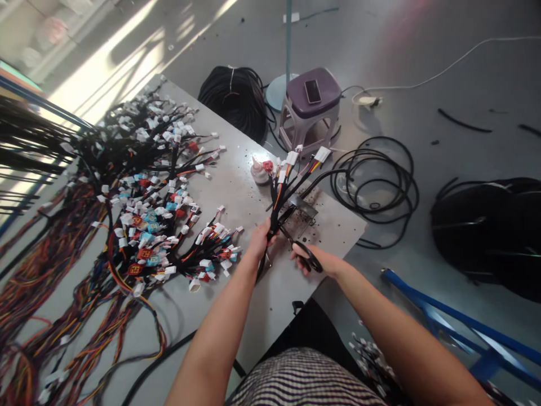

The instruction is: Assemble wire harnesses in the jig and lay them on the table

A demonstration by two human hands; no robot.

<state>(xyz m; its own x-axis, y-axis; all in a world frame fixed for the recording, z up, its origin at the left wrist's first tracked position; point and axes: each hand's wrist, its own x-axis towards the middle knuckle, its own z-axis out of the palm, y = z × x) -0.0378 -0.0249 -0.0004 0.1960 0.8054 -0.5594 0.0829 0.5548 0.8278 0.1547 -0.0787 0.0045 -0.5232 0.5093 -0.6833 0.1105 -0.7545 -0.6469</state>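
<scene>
My left hand grips a black wire harness by its stem; its branches fan upward and end in white and red connectors. My right hand holds black-handled scissors, with the blades pointing up-left at the harness stem just above my left hand. Both hands hover over the near right part of a grey table.
A big heap of finished harnesses with white, red and blue connectors covers the table's left. A small pale bottle stands behind the hands. On the floor: a purple stool with a phone, black cable coils, a blue frame.
</scene>
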